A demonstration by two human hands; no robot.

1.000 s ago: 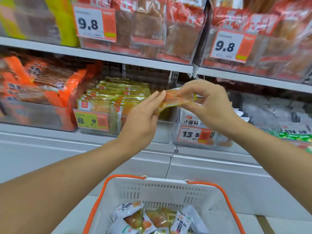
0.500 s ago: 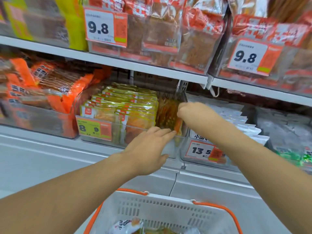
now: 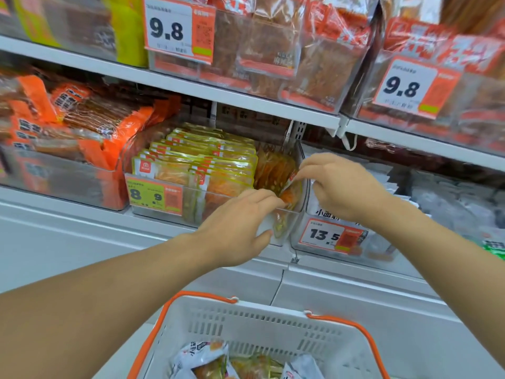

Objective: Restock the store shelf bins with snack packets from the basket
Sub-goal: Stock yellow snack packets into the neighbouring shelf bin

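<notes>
Both hands work at the clear shelf bin (image 3: 296, 170): the right hand (image 3: 337, 184) pinches an orange snack packet (image 3: 291, 191) there, the left hand (image 3: 240, 222), fingers straight, touches it. White basket (image 3: 259, 326) at six o'clock; white shelves (image 3: 246, 101) above.

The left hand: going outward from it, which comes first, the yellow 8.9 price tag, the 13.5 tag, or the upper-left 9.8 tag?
1. The 13.5 price tag, just right of the left hand, on the neighbouring bin's front.
2. The yellow 8.9 price tag, left of the hand, on the front of the bin it reaches into; only slightly farther, nearly too close to call.
3. The 9.8 price tag, one shelf up, clearly farthest.
</notes>
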